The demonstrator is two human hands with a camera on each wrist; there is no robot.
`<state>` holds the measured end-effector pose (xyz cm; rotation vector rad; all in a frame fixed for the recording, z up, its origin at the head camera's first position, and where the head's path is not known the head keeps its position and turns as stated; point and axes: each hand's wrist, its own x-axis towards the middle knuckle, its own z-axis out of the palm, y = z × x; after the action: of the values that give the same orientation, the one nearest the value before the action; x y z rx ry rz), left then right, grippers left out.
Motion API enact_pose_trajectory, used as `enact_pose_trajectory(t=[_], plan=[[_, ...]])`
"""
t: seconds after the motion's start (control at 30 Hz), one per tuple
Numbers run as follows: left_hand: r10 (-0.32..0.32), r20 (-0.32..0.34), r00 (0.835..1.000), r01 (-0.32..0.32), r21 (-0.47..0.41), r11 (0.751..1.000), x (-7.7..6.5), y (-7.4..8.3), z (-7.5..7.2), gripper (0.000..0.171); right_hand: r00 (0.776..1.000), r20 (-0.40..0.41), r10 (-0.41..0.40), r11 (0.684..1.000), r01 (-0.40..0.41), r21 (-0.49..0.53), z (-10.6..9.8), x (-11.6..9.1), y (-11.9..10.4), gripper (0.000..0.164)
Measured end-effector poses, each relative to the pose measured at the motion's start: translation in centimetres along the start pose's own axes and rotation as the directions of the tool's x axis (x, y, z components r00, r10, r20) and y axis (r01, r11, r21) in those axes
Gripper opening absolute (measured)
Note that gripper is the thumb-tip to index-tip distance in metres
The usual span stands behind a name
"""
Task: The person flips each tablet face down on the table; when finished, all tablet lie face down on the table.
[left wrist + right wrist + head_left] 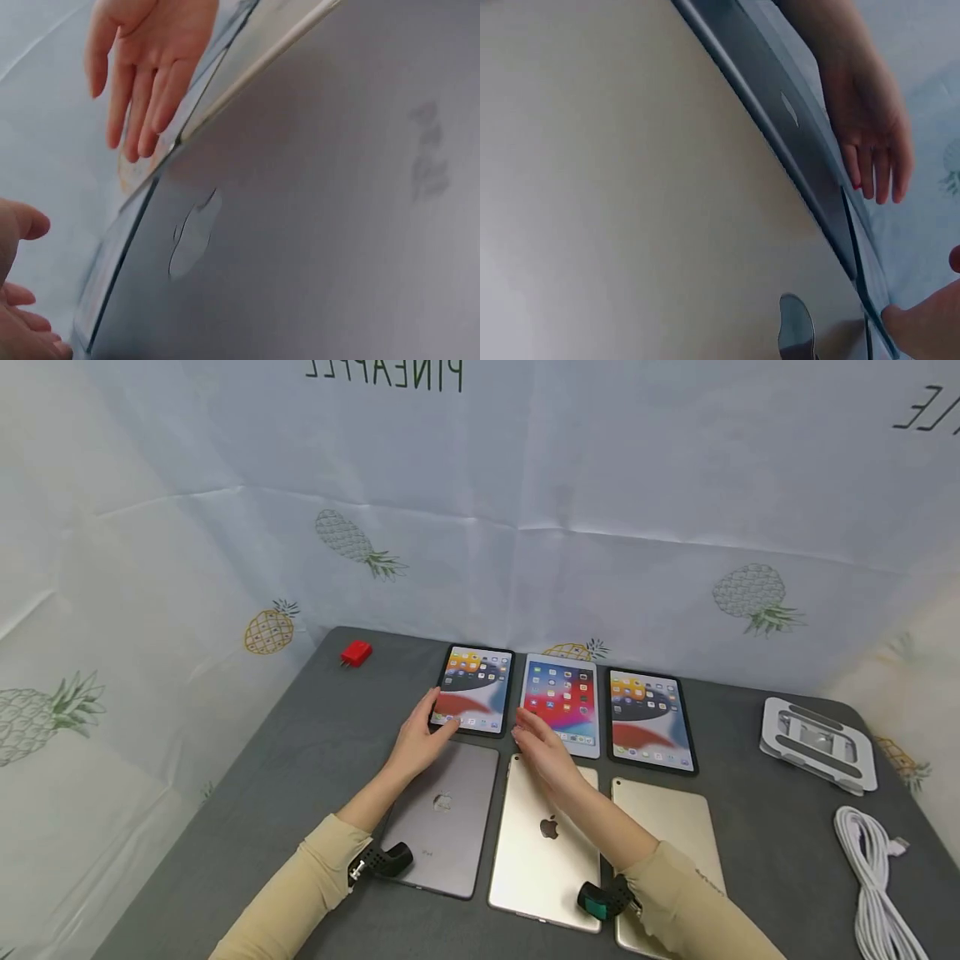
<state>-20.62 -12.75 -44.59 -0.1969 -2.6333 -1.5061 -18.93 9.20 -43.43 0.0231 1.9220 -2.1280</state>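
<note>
Several tablets lie in two rows. My left hand [420, 742] is over the lower left corner of a black-framed tablet [480, 685] with a lit screen, its fingers relaxed. My right hand [546, 756], fingers straight, is at the lower left of a white-framed lit tablet [562, 702]; contact is hard to tell. To its right lies another black-framed lit tablet [649, 718]. In front, face down, are a grey tablet [450, 818] under my left wrist, a gold tablet [525, 868] under my right wrist, and a second gold tablet [663, 818], partly hidden by my sleeve.
A red charger plug [356, 653] sits at the far left of the dark table [300, 802]. On the right lie a folded white and grey stand [817, 745] and a coiled white cable [870, 877]. A pineapple-print cloth [525, 568] hangs behind.
</note>
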Motion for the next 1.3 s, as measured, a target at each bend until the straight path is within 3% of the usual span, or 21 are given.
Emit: enact_pose_trajectory(t=[0.17,0.3,0.7,1.0,1.3], plan=[[-0.094,0.035,0.995,0.096,-0.044,0.994,0.0,-0.6,-0.6,0.071,0.998,-0.012,0.056,0.987,-0.054,0.151,1.3,0.5,0.1,0.056],[-0.137,0.035,0.990,0.139,-0.060,0.988,0.0,-0.9,-0.6,0.072,0.996,-0.014,0.091,0.975,-0.086,0.204,1.8,0.7,0.1,0.058],[-0.138,0.028,0.990,0.138,0.009,0.990,-0.1,-0.6,-0.6,0.070,0.990,-0.048,0.131,0.961,-0.115,0.251,2.1,1.0,0.1,0.057],[-0.160,0.021,0.987,0.157,0.094,0.983,0.9,-0.3,-0.6,0.071,0.983,-0.085,0.164,0.936,-0.128,0.329,1.8,1.4,-0.2,0.053],[-0.182,-0.025,0.983,0.183,0.052,0.982,1.3,-0.3,-0.8,0.066,0.979,-0.045,0.199,0.895,-0.163,0.415,1.5,1.6,-0.4,0.054]])
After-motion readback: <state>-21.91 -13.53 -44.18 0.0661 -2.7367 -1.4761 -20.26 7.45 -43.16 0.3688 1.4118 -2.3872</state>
